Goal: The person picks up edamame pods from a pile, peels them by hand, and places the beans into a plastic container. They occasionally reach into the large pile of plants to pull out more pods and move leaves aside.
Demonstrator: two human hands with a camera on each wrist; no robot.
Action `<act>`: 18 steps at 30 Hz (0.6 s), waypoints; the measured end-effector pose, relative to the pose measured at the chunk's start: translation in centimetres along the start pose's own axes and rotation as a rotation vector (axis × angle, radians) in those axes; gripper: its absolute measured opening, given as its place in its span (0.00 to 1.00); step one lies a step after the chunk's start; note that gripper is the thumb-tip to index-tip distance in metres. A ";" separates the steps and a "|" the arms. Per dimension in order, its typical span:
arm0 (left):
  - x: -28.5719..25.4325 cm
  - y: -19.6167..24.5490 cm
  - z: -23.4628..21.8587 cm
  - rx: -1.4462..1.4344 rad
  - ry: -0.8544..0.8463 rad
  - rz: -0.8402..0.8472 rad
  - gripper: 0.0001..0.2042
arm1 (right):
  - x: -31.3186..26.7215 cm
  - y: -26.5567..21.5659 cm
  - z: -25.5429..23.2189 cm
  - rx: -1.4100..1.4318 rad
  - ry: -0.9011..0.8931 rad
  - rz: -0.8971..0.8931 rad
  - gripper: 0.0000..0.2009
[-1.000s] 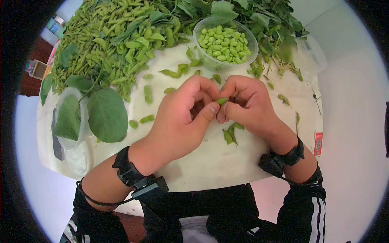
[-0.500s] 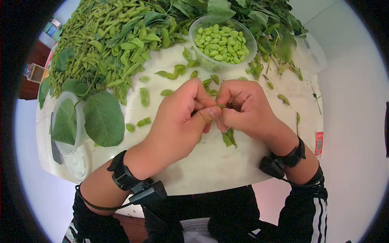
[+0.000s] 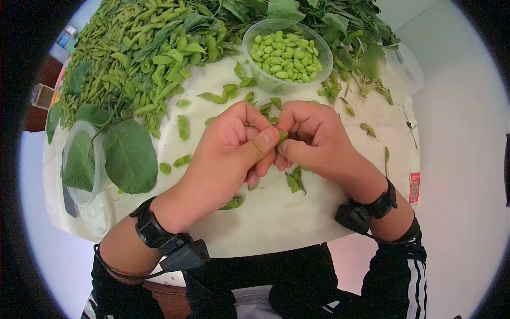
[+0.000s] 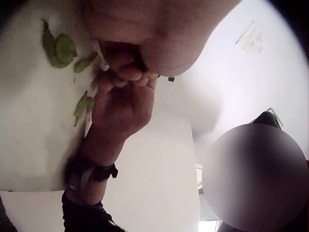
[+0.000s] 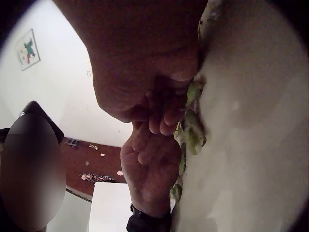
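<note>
In the head view both hands meet over the near middle of the table. Between them is a small green soybean pod (image 3: 282,136), mostly covered by fingers. My left hand (image 3: 226,141) pinches its left end between thumb and index finger. From the other side my right hand (image 3: 321,135) grips it with thumb and curled index finger. Under and around the hands lie loose pods, one green pod (image 3: 232,203) beside the left wrist and some split pods (image 3: 294,182) below the right fingers. The wrist views show both hands' fingers close together above the table.
A clear round tub (image 3: 248,58) of shelled beans (image 3: 286,56) stands beyond the hands. A large heap of pods (image 3: 122,58) covers the back left, with leafy stems (image 3: 340,26) at the back right. At left, a clear empty tub (image 3: 99,178) stands by a big leaf (image 3: 131,157).
The hands have drawn slightly left and the fingers have closed in over the pod, showing less of it. A green pod by the left wrist has come into view.
</note>
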State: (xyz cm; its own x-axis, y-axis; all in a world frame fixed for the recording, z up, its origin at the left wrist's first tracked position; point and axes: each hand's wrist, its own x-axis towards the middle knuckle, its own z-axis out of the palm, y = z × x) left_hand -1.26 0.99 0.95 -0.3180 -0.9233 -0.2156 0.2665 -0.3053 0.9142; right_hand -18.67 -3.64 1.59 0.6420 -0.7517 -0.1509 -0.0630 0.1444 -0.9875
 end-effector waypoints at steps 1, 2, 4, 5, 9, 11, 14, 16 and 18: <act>0.1 -0.1 0.0 0.005 0.005 0.005 0.09 | 0.0 0.0 0.0 0.011 -0.007 -0.003 0.04; 0.1 -0.2 0.0 0.005 0.009 0.010 0.09 | -0.1 -0.1 -0.1 0.018 -0.012 -0.003 0.04; 0.1 -0.1 0.0 0.040 0.005 0.028 0.07 | -0.1 -0.1 -0.3 0.016 -0.021 -0.003 0.04; 0.1 -0.1 0.0 0.074 0.006 0.043 0.06 | -0.1 -0.1 -0.3 0.018 -0.035 0.000 0.04; 0.1 -0.4 -0.1 0.038 -0.005 0.078 0.05 | -0.1 0.2 -0.5 -0.007 -0.035 0.012 0.04; 0.2 -0.3 -0.3 0.016 -0.031 0.053 0.05 | -0.1 0.0 -0.4 -0.028 -0.045 0.019 0.03; 0.2 -0.1 -0.5 0.008 -0.050 0.013 0.05 | -0.1 0.4 -0.5 -0.081 -0.032 -0.019 0.03; 0.2 0.1 -0.5 -0.043 -0.051 -0.019 0.06 | -0.2 0.4 -0.1 -0.080 0.000 -0.014 0.04; 0.1 0.3 -0.5 -0.095 -0.049 -0.049 0.06 | -0.1 0.5 -0.3 -0.081 0.030 -0.009 0.06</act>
State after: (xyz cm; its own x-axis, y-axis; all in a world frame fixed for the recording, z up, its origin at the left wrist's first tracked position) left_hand -0.79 0.67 1.05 -0.3765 -0.8949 -0.2397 0.3338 -0.3724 0.8660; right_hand -18.98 -3.64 1.13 0.6200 -0.7716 -0.1421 -0.1200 0.0857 -0.9891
